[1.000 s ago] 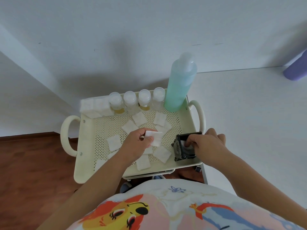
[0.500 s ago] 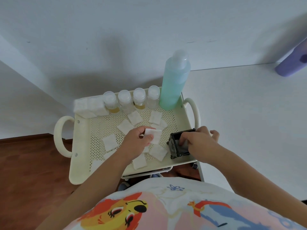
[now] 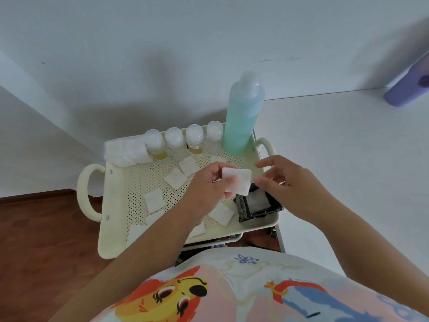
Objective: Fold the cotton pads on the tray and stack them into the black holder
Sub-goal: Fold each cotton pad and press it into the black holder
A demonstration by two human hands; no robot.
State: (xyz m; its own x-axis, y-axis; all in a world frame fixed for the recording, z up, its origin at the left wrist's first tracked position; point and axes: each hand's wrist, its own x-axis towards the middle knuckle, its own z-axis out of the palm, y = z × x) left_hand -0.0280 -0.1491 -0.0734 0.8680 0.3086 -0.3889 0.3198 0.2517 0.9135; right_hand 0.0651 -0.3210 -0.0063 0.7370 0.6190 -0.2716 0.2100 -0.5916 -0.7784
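Observation:
My left hand (image 3: 212, 185) holds a white square cotton pad (image 3: 238, 184) flat, lifted above the cream perforated tray (image 3: 116, 205). My right hand (image 3: 286, 182) hovers just right of the pad with fingers spread, holding nothing. The black holder (image 3: 257, 205) stands at the tray's front right corner, just below the held pad, with white pads inside. Several loose pads lie on the tray, such as one pad (image 3: 154, 200) at the left and another pad (image 3: 221, 213) beside the holder.
Along the tray's back edge stand several small capped bottles (image 3: 174, 142) and a tall turquoise bottle (image 3: 243, 117). A stack of pads (image 3: 125, 151) sits at the back left corner. Looped handles (image 3: 84, 194) jut out on both sides. A purple object (image 3: 408, 87) lies far right.
My right hand has let go of the black holder and risen beside the pad. My left hand has lifted the pad higher and to the right, over the holder.

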